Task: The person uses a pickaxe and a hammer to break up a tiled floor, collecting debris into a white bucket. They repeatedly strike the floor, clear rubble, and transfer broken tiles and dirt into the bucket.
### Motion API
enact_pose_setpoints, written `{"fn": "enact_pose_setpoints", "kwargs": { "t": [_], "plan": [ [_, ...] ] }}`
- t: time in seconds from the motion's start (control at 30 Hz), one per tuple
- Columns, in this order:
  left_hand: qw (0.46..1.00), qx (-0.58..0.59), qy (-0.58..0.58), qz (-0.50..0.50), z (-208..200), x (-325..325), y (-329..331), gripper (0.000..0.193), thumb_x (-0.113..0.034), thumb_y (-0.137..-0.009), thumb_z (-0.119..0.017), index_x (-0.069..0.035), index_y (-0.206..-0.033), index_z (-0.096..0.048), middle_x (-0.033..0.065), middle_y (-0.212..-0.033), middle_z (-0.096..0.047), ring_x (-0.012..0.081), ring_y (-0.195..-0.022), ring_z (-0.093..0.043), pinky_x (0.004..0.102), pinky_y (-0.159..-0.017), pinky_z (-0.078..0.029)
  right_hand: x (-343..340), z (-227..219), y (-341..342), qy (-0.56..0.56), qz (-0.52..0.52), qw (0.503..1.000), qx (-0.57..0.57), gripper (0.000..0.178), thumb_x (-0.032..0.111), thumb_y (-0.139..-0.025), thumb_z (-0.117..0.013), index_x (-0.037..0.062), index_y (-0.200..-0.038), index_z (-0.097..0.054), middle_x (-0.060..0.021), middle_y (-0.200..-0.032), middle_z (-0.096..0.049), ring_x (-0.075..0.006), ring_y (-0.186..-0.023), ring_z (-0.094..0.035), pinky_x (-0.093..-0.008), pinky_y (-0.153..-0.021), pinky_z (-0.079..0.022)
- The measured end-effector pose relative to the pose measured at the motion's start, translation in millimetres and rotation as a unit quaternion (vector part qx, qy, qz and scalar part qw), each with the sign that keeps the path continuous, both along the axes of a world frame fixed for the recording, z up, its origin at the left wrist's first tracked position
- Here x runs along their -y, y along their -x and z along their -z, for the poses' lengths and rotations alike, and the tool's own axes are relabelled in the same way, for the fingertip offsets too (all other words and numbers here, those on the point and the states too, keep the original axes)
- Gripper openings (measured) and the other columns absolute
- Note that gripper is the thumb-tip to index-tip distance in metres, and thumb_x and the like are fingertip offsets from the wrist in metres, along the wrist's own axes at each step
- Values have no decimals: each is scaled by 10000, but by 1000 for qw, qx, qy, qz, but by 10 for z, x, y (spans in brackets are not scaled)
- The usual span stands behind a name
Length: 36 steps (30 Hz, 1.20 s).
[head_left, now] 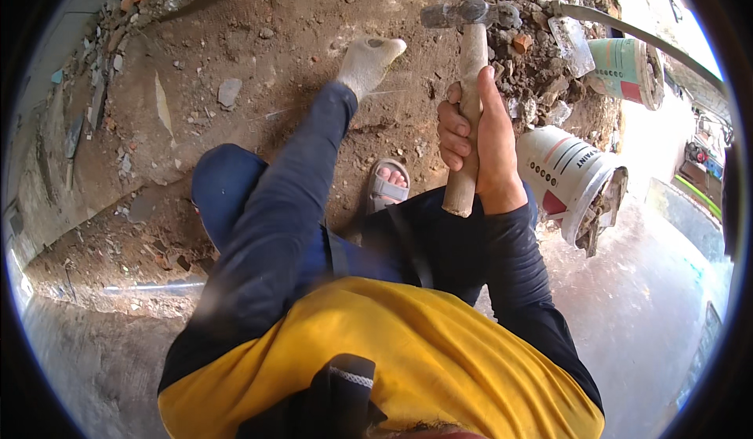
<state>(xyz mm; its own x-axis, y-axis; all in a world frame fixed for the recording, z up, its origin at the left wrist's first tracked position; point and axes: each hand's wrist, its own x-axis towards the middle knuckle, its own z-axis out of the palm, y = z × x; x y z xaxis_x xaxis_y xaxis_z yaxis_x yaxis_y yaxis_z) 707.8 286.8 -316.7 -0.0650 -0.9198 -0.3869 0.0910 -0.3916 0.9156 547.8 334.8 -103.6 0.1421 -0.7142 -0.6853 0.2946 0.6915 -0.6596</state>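
My right hand point(492, 141) is bare and wrapped round the wooden handle of a hammer point(473, 55). The hammer's worn metal head points away from me, above the rubble. Farther left, my left hand point(365, 64) wears a pale, dirty glove and is closed over the brown soil. A small dark oval shows at the top of this fist, perhaps the end of something gripped; its kind cannot be made out. The two hands are apart, and the hammer does not touch the glove.
Broken stones and rubble point(541, 55) lie at the far right of the dirt. Two used buckets rest on their sides: a white one point(561, 165) and a teal-and-white one point(616, 67). A grey pipe point(627, 27) curves past them. My sandalled foot point(388, 188) is between my arms.
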Motion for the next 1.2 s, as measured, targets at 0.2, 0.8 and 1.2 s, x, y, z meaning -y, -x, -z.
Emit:
{"fn": "enact_pose_setpoints", "kwargs": {
  "t": [0.2,0.8,1.2],
  "plan": [
    [996,86,32,17,-54,-53,12,461,-423,-953,-780,10,-1110,-807,69,-906,-794,162,-846,-720,365,-839,-583,-55,-45,42,-26,67,995,66,617,742,-1079,-425,136,-1031,-527,60,-652,-356,-70,-411,-315,-264,-329,-306],
    [962,159,219,20,52,41,174,385,-307,-997,-684,-52,-710,-652,98,-701,-654,209,-665,-622,392,-614,-488,-54,-6,283,14,140,971,192,565,688,-1104,-434,132,-1035,-512,39,-668,-371,-84,-458,-366,-262,-349,-348],
    [940,274,164,117,12,165,252,503,-478,-988,-534,-73,-741,-703,220,-738,-664,410,-717,-659,523,-680,-497,-36,-59,200,6,177,965,195,546,625,-1130,-446,92,-1040,-530,34,-673,-377,-70,-438,-355,-248,-334,-346]
  ]
}}
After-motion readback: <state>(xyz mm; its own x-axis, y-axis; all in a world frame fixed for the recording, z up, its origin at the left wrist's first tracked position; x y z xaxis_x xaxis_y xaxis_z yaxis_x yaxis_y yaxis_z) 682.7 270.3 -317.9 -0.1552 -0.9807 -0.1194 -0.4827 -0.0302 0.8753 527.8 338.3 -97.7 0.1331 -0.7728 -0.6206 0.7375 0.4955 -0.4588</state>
